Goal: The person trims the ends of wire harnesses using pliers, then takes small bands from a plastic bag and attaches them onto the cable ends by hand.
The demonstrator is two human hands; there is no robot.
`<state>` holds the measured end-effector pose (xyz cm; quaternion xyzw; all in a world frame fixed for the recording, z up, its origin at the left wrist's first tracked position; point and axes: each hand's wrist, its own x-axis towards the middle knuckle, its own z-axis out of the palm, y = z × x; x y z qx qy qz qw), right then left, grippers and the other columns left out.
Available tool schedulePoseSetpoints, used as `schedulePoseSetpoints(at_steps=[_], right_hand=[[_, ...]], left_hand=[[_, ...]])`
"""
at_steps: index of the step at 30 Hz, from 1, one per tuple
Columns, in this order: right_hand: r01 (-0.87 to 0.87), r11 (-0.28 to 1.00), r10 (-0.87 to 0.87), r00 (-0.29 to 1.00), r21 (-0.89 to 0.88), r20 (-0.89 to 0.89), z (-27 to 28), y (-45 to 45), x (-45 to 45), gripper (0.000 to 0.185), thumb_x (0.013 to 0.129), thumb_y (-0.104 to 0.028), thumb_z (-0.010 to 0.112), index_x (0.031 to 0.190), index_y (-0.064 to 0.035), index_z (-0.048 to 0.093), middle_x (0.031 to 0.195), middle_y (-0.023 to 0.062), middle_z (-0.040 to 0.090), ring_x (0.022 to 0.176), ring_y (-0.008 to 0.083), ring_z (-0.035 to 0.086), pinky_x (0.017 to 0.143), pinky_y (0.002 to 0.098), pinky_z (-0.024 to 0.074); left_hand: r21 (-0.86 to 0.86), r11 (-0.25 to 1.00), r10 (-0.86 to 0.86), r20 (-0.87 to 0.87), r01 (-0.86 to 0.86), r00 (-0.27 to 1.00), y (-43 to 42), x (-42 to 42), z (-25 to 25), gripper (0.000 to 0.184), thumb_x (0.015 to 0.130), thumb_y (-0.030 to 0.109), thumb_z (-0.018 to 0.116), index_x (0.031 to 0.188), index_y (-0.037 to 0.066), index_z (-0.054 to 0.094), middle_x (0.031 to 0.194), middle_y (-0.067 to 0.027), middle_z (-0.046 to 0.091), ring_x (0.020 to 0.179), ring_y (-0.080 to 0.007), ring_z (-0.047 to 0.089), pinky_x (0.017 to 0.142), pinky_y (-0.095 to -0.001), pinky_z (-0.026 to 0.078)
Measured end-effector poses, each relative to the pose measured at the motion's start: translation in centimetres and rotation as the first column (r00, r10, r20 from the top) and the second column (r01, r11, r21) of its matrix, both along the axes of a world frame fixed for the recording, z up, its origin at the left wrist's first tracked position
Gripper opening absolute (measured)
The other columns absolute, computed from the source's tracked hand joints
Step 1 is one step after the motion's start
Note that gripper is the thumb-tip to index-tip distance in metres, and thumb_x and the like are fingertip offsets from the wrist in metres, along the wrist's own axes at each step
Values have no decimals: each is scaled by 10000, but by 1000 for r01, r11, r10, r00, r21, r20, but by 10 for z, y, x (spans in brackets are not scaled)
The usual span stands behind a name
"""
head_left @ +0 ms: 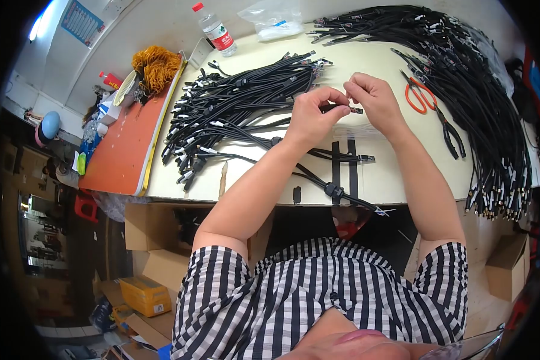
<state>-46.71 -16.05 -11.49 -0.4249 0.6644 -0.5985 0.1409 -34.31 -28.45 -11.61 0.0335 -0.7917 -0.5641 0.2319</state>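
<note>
My left hand [315, 117] is closed in a pinch on a black cable, whose small connector end [357, 110] sticks out past the thumb. Close beside it, my right hand [375, 103] has thumb and fingertips pressed together; what they hold, if anything, is too small to make out. A big pile of black cables [240, 99] lies to the left of my hands. Nearer my body, a few cables stretch across the table, one with a thick black collar [333, 191]. Clear plastic strips [360, 132] lie beneath my hands.
Red-handled cutters [425, 96] and black-handled pliers [451, 137] lie right of my hands. Another large cable bundle [456, 78] curves along the right side. A water bottle [216, 31] and plastic bag [273, 21] stand behind. Orange string [157, 67] sits left; cardboard boxes [145, 295] are below.
</note>
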Motion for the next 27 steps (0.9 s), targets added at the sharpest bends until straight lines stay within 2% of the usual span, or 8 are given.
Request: schedulePoseSetpoints(at_steps=[5, 14, 17, 19, 21, 22, 24, 27], right_hand=[[127, 991, -120, 982, 39, -149, 1, 1, 9, 280, 934, -162, 584, 704, -24, 503, 639, -19, 467, 642, 61, 424, 575, 242, 348], [97, 986, -84, 991, -132, 102, -11, -3, 8, 294, 918, -162, 599, 663, -54, 500, 631, -35, 461, 627, 57, 398, 576, 230, 329], [79, 986, -63, 992, -145, 106, -10, -1, 5, 283, 917, -171, 606, 668, -58, 529, 638, -30, 498, 622, 56, 412, 576, 228, 333], [-93, 988, 113, 979, -120, 170, -2, 0, 0, 250, 916, -185, 609, 705, -53, 588, 670, -22, 550, 635, 57, 453, 600, 218, 365], [-80, 983, 117, 966, -165, 232, 10, 3, -4, 236, 918, -190, 608, 730, -49, 611, 688, -19, 566, 650, 59, 474, 614, 217, 382], [-59, 976, 121, 947, -209, 297, 17, 7, -7, 226, 920, -196, 608, 754, -45, 634, 706, -16, 582, 665, 61, 496, 627, 216, 400], [-56, 988, 91, 966, -146, 243, 21, 18, -18, 168, 891, -162, 610, 786, -36, 649, 719, -16, 590, 688, 70, 519, 643, 221, 421], [-177, 904, 231, 968, 390, -97, 20, 26, -21, 64, 767, -63, 629, 792, -8, 652, 710, 16, 604, 686, 94, 537, 624, 246, 431]], left_hand=[[-175, 983, 40, -75, -53, 996, 2, 0, -1, 113, 799, -3, 718, 907, -12, 690, 817, -35, 694, 693, -63, 618, 632, -212, 486], [-177, 984, -27, -51, 18, 998, 0, -1, -2, 131, 806, 4, 704, 933, -23, 686, 811, -50, 696, 718, -73, 624, 666, -222, 503], [-126, 991, -49, 4, 49, 999, -2, 1, -4, 134, 813, -3, 696, 942, -36, 680, 835, -52, 697, 758, -79, 636, 689, -221, 504], [-100, 993, -58, -3, 58, 998, -6, -1, -1, 132, 818, -5, 692, 947, -33, 677, 843, -50, 696, 776, -78, 639, 693, -218, 501], [209, 972, -102, -43, 109, 994, -15, 4, 5, 135, 829, -5, 685, 962, -20, 671, 868, -43, 690, 796, -74, 636, 692, -209, 488], [239, 966, -95, -19, 97, 995, -15, 11, 20, 104, 843, 8, 659, 944, -10, 670, 858, -32, 680, 777, -78, 617, 694, -207, 476], [252, 937, -245, -23, 242, 969, -17, 22, 33, 89, 833, -1, 658, 921, -6, 672, 848, -34, 678, 771, -73, 610, 692, -210, 474], [-65, 920, -350, 306, 386, 885, -10, 38, 45, 123, 779, -18, 674, 895, 20, 688, 873, -15, 667, 797, -103, 605, 785, -266, 489]])
